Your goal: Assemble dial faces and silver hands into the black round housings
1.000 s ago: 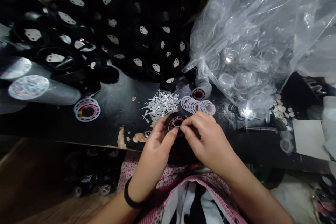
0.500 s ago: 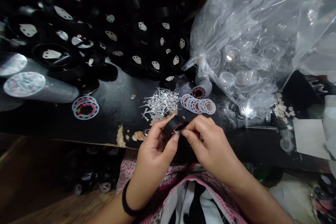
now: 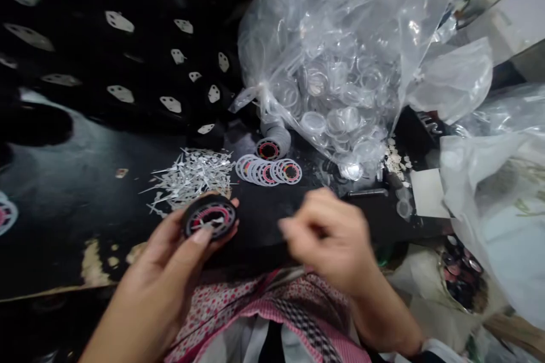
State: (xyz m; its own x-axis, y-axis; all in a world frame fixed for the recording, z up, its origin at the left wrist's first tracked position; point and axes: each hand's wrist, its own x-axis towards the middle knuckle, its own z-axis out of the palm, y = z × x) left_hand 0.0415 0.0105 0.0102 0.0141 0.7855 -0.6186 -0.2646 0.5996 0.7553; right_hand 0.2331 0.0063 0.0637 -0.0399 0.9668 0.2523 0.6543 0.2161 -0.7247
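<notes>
Gauge (image 3: pixel 219 209) is in the left hand (image 3: pixel 168 258) near the front edge of the desk (image 3: pixel 258 215), pointer pile (image 3: pixel 193 173) just behind, dial discs (image 3: pixel 267 172) right of that, bag (image 3: pixel 334 17) of rings (image 3: pixel 314 123) behind those, card (image 3: pixel 430 193) toward the right end.

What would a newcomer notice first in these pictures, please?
First, probably, the big clear plastic bag of transparent round pieces, toward the back of the black table. Next, the heap of thin silvery pieces, left of the fanned printed discs. Nearer, the left hand holds a round, red-marked black case.
</notes>
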